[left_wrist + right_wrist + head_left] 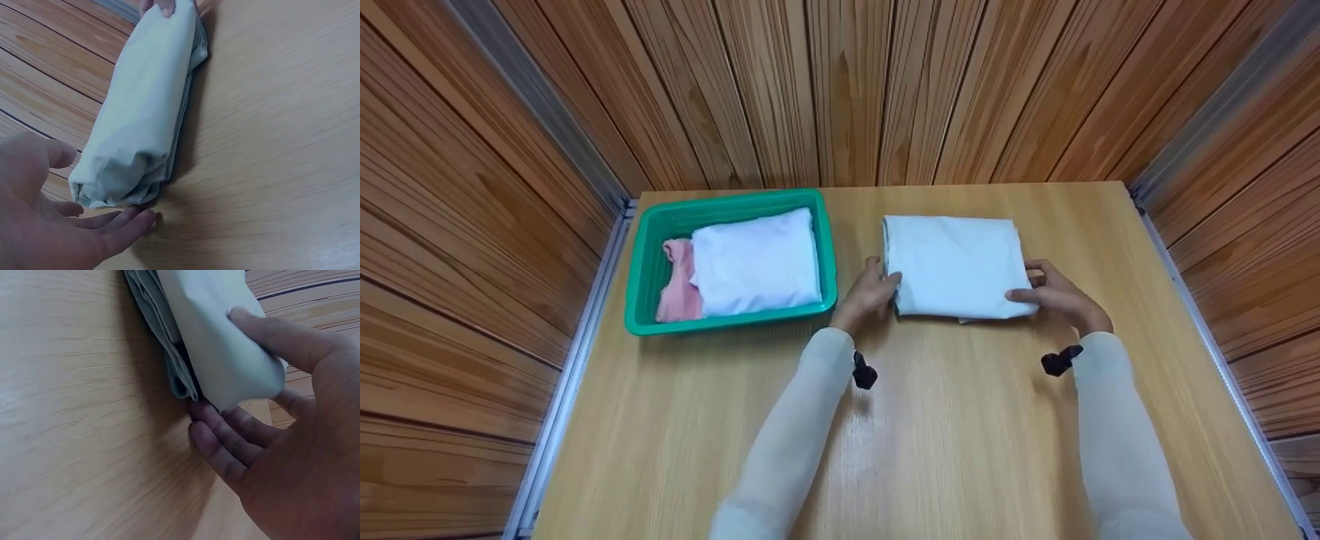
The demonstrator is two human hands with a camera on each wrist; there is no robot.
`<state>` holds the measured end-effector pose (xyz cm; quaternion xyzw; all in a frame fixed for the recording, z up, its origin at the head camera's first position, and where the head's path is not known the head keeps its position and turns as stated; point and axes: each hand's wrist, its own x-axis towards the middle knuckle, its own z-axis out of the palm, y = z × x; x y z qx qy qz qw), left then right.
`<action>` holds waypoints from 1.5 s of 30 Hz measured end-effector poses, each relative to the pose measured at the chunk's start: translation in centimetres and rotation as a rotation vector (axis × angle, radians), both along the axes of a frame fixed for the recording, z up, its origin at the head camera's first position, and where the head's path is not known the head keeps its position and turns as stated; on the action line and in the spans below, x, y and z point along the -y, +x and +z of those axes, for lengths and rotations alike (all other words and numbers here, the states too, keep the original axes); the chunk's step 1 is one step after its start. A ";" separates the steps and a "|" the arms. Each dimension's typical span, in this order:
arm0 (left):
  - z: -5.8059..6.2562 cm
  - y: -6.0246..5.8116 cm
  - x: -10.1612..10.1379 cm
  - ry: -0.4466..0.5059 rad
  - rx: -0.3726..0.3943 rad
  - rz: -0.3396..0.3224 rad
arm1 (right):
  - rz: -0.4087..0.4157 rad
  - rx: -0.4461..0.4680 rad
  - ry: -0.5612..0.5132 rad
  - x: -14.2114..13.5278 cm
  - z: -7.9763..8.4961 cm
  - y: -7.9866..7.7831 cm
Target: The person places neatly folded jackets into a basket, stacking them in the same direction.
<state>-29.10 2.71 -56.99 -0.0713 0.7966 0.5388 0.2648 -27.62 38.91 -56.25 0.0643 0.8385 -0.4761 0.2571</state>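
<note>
A folded white cloth (956,266) lies on the wooden table, its layers stacked along the near edge; what kind of garment or linen it is cannot be made out. At its left end is my left hand (871,291), thumb and fingers spread around the end; in the left wrist view the fingers (132,228) stay fairly straight beside the bottom layers. My right hand (1061,296) pinches the near right corner. The right wrist view has its thumb (275,334) on top of the cloth and the fingertips (205,433) at the underside.
Left of the cloth stands a green plastic basket (636,289) holding another folded white cloth (757,262) and a pink cloth (682,281). Wood-panelled walls (847,90) enclose the table (945,435) at the back and both sides, with metal rails along the side edges.
</note>
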 end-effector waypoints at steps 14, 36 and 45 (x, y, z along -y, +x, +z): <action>-0.8 0.1 0.2 0.038 0.026 0.026 | -0.156 -0.096 0.044 2.0 -1.7 -0.9; -2.6 1.1 0.3 0.208 0.121 0.194 | -0.214 0.108 -0.141 4.3 -2.4 -0.2; -3.1 1.3 0.1 0.264 0.065 0.169 | -0.241 0.018 -0.218 4.4 -3.0 0.3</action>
